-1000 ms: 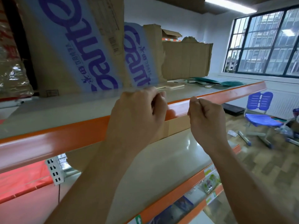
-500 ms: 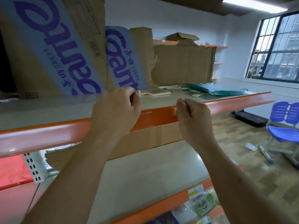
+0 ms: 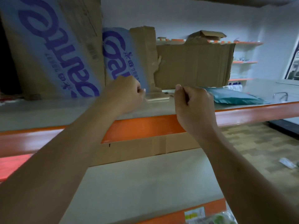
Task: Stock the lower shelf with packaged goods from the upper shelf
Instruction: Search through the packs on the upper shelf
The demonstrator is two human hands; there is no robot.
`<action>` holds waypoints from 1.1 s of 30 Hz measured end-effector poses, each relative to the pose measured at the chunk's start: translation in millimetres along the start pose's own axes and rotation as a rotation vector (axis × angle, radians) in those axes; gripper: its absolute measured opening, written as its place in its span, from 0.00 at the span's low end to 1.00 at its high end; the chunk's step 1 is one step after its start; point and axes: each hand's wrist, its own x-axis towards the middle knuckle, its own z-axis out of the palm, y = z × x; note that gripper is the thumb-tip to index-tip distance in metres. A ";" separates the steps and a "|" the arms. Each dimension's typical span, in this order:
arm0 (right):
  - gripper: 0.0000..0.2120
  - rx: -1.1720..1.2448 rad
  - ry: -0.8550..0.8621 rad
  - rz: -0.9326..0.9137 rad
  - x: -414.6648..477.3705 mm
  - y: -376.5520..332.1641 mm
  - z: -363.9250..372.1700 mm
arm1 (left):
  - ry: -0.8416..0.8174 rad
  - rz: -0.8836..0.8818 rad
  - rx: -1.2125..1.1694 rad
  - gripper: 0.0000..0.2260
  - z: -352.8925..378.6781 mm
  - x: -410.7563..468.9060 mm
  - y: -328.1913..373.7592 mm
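Left hand [image 3: 126, 92]: raised over the upper shelf [image 3: 48, 113], fingers curled in with the thumb against them; nothing shows in its grip.
Right hand [image 3: 192, 104]: also curled into a loose fist at the shelf's front, thumb on the forefinger; nothing visible is held.
Change: a second ago both fists sat level with the orange edge [image 3: 142, 128]; they have since risen above it and now lie over the shelf deck, and the view has tilted up with them.
Flat pack [image 3: 157, 98]: small, tan, lying on the upper shelf between the two hands, just beside the left knuckles.
Teal packet [image 3: 234, 97]: lying flat on the same shelf, just right of the right hand.
Cartons [image 3: 53, 50]: tall, blue-printed, leaning at the back left; a sheet of plain cardboard [image 3: 194, 65] stands behind the hands.
Lower shelf [image 3: 145, 183]: mostly bare at the front, with a brown box [image 3: 137, 151] at the back under the orange edge.
Meaning for the task: this looks like the reach. The hands have reached the goods but have taken none, so nothing has come down yet.
Next: the flat pack or the teal packet is the likeliest pick, both being closest; the fists must open first.
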 end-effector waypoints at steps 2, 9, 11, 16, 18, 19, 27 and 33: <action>0.22 -0.027 0.006 -0.025 11.8 4.8 1.9 | -0.147 -0.023 0.097 0.16 8.4 26.4 -4.6; 0.23 -0.097 -0.203 0.009 41.4 23.2 10.5 | -0.507 -0.133 0.385 0.11 38.4 70.1 -32.6; 0.23 -0.097 -0.282 0.047 44.7 24.3 9.9 | -0.577 -0.146 0.383 0.12 43.5 69.0 -37.9; 0.23 -0.119 -0.312 0.045 40.3 27.1 9.6 | -0.489 -0.141 0.273 0.10 41.1 67.9 -40.5; 0.23 -0.132 -0.310 0.049 38.9 29.2 9.7 | -0.468 -0.098 0.266 0.11 36.7 65.4 -35.7; 0.22 -0.137 -0.310 0.058 38.6 30.3 9.8 | -0.468 -0.085 0.272 0.11 34.5 63.8 -33.0; 0.20 -0.181 -0.299 0.157 33.5 29.5 4.6 | -0.463 -0.025 0.370 0.16 10.7 38.2 -14.9; 0.19 -0.222 -0.289 0.207 31.6 25.9 3.5 | -0.245 -0.106 0.276 0.14 -4.1 13.6 -16.5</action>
